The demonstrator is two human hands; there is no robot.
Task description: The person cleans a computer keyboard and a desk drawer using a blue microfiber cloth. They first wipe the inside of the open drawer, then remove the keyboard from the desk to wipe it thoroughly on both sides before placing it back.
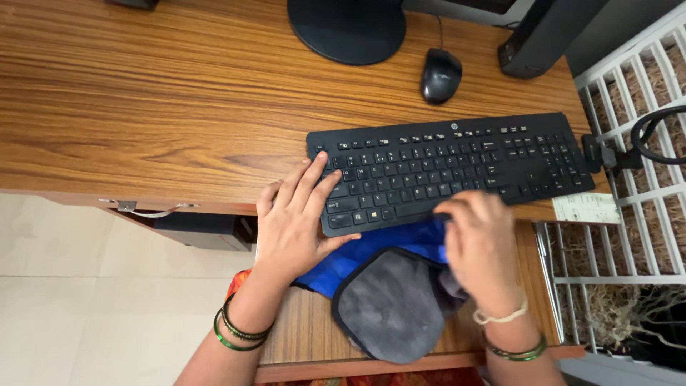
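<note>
The keyboard [450, 175] lies at the desk's [143, 107] front edge, overhanging a pull-out tray. The left hand [296, 221] rests spread on its left keys; the right hand [480, 243] pinches a blue-grey cloth [389, 293] against its front edge. A mouse [440, 75] sits behind.

monitor base [348, 28]: top cut off by frame edge, screen out of view
black box [539, 36]: upper part cut off at top edge (kind unclear)
mouse [440, 75]: cable runs up out of frame
keyboard [450, 168]: front-left corner under left hand [294, 218], front edge mid-section behind right hand [480, 243]; key legends too small to tell
right hand: blurred, fingertips not separable
blue cloth [400, 246]: mostly hidden under grey cloth [389, 304] and both hands, extent unknown
paper slip [586, 207]: print too small to tell
black ring [657, 132]: cut by right edge
forearms: cut off at bottom edge
dark item [132, 3]: top-left, only a sliver visible
</note>
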